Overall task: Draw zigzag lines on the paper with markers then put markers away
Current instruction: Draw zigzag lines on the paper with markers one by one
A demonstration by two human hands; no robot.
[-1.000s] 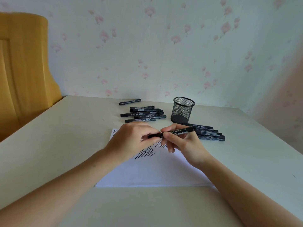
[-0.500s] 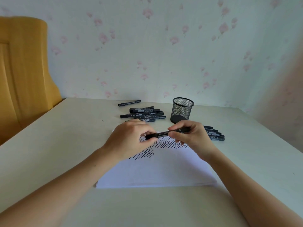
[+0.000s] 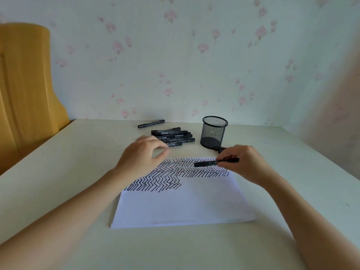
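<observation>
1. Pinching a black marker [image 3: 215, 163] level above the paper's [image 3: 181, 207] far right corner, the right hand [image 3: 242, 162] has its fingers curled round the barrel; the white print there is too blurred to read.
2. One loose marker in the pile [image 3: 172, 137] shows "700"; about six lie there, another [image 3: 151, 123] apart behind, and one mesh cup [image 3: 213, 134] stands on the table [image 3: 58, 172].
3. Half a second ago both hands held the marker; now the left hand [image 3: 141, 155] has let go, its fingers loosely curled and holding nothing, near the pile.
4. Zigzag rows [image 3: 175, 176] cover the paper's far half.
</observation>
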